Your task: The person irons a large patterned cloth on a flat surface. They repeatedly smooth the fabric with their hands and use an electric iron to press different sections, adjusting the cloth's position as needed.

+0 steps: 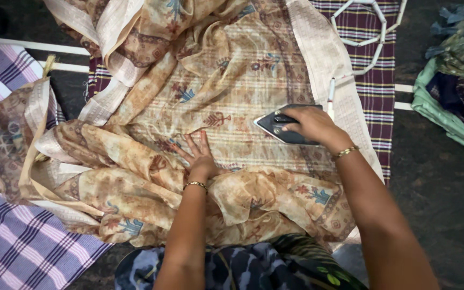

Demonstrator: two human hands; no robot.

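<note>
A long beige and rust printed cloth (232, 70) with small blue motifs lies bunched and spread over a striped pad. My right hand (310, 124) grips the handle of a dark clothes iron (277, 126) resting flat on the smoothed middle of the cloth. My left hand (197, 156) lies open, fingers spread, pressing the cloth flat just left of the iron. Both wrists wear thin gold bangles.
A maroon striped pad (374, 86) lies under the cloth at the right. A purple checked sheet (17, 241) covers the left. The iron's white cord (369, 40) loops at the top right. A pile of green and dark clothes (452, 91) sits on the dark floor at the right.
</note>
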